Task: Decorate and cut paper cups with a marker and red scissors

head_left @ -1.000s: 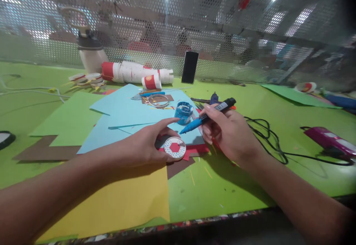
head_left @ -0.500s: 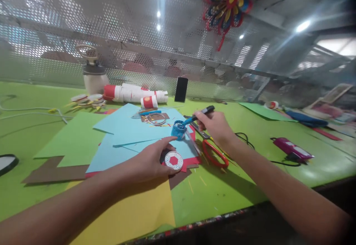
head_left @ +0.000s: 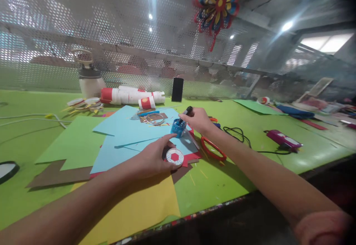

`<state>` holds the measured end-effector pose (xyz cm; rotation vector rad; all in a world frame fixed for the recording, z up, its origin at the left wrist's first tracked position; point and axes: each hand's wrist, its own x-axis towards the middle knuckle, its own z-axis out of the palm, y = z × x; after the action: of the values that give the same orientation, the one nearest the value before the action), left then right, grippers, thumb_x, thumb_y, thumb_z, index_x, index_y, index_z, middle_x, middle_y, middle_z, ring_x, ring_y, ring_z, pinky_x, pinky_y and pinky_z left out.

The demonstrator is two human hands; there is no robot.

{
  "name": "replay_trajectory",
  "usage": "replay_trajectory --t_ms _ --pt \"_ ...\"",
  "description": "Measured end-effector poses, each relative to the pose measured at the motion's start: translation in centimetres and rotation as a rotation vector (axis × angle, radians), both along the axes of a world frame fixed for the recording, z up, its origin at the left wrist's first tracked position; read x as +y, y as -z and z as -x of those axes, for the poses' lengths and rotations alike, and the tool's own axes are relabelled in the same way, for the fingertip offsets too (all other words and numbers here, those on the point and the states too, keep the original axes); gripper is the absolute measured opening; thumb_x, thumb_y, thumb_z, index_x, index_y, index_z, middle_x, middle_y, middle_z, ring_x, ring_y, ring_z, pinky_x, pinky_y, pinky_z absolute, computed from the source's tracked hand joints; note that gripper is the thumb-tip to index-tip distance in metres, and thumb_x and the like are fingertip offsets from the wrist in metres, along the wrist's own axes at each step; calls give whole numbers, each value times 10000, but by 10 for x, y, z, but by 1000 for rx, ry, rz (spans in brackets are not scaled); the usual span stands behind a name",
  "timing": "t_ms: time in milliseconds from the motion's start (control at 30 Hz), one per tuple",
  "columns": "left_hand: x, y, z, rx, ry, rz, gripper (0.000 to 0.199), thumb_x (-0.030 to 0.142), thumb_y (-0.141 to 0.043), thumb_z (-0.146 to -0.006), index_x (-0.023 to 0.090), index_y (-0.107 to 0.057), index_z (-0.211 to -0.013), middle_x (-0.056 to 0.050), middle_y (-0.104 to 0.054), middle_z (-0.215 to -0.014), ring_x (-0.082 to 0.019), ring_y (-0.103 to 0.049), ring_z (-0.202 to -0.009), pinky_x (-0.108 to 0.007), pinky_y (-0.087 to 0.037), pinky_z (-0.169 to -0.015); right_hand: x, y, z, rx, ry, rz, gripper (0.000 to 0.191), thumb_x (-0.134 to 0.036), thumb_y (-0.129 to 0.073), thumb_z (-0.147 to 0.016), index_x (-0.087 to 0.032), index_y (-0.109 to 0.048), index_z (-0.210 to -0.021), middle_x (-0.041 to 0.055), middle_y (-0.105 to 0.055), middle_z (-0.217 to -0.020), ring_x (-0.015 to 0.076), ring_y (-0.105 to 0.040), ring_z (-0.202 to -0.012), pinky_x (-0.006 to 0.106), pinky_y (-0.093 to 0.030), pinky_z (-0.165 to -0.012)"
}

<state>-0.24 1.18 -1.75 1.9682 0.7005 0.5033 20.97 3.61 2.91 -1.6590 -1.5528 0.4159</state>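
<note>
My left hand point(head_left: 157, 154) is closed around a small round white piece point(head_left: 175, 157). A red hexagon and a ring of blue dots decorate its face; the fingers hide its far side. Just beyond it, a blue pot point(head_left: 178, 128) stands on the blue paper point(head_left: 130, 126), close to my left fingertips. My right hand point(head_left: 198, 121) grips a black-ended marker point(head_left: 185, 114), its lower end down at the pot's mouth. Red-handled scissors point(head_left: 213, 149) lie beneath my right forearm, partly covered by it.
Green paper point(head_left: 78, 137), yellow paper point(head_left: 133, 208) and brown sheets lie at left. White-and-red paper cups point(head_left: 133, 96) and an upright phone point(head_left: 177, 89) stand at the back. A purple corded device point(head_left: 283, 140) sits at right. The table edge point(head_left: 211, 213) runs in front.
My right hand has moved left and down, bringing the marker's end into the pot's mouth and tilting it more upright. My left hand still holds the round piece. The view has shifted slightly.
</note>
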Motion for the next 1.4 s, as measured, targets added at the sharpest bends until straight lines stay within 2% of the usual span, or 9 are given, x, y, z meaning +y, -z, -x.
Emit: replay_trajectory --t_ms 167,300,467,533,600,833,1033,1200,1400 --pt "-2 -1 0 15 -27 66 865 310 -750 -678 223 -340 -1434 -94 -604 -1206 -227 -639 -967 -353 -504 -844 -6 -11 -13 188 54 -98 233 -330 -607 -938 -153 -625 -1088 39 -669 -1005 149 -659 -783 319 -570 -666" --pt "-2 0 1 19 -39 38 875 340 -751 -684 218 -332 -1442 -101 -596 -1222 -226 -634 -973 -354 -503 -852 -13 -17 -18 378 55 -169 219 -353 -582 -952 -147 -627 -1014 2 -653 -865 102 -610 -631 253 -528 -556" --pt "-1 0 2 48 -35 6 886 329 -770 -657 219 -354 -1431 -102 -595 -1220 -223 -631 -963 -344 -506 -838 -31 -17 -13 613 -15 -137 341 -411 -567 -937 -182 -521 -689 -73 -512 -522 64 -437 -384 202 -374 -375" --pt "-2 -2 2 72 -57 -11 879 309 -782 -635 221 -384 -1414 -99 -601 -1221 -234 -622 -987 -353 -496 -861 -42 -16 -6 679 -56 -94 362 -427 -617 -882 -206 -481 -630 -59 -511 -473 74 -430 -363 216 -356 -355" --pt "-3 -5 1 91 -72 -30 868 305 -783 -636 223 -398 -1410 -101 -609 -1219 -249 -620 -1004 -370 -488 -877 -53 -15 1 723 -99 -58 321 -413 -660 -838 -209 -509 -641 -50 -525 -468 83 -446 -378 222 -369 -367" --pt "-9 -13 1 91 -77 -5 845 304 -771 -653 246 -407 -1414 -57 -657 -1118 -229 -644 -940 -304 -507 -763 -75 1 12 786 -190 5 208 -362 -668 -815 -232 -553 -700 -50 -533 -450 113 -459 -393 242 -387 -371" --pt "-13 -16 -1 124 -113 22 885 289 -766 -660 283 -364 -1448 -45 -648 -1132 -193 -650 -860 -263 -507 -677 -86 17 8 624 -250 -25 146 -381 -650 -873 -248 -611 -831 -43 -602 -518 130 -532 -442 249 -433 -411" --pt "-14 -16 -2 126 -131 -27 848 266 -750 -683 305 -373 -1441 -17 -663 -1092 -169 -651 -809 -243 -494 -641 -94 13 18 307 -243 -119 94 -291 -628 -874 -240 -621 -795 -42 -602 -517 113 -535 -422 234 -431 -409" --pt "-13 -17 -2 64 -48 -37 723 295 -708 -734 293 -422 -1398 22 -686 -903 -153 -648 -741 -219 -480 -601 -95 13 23 242 -225 -129 87 -303 -661 -844 -257 -627 -779 -29 -631 -563 134 -573 -436 258 -480 -418"
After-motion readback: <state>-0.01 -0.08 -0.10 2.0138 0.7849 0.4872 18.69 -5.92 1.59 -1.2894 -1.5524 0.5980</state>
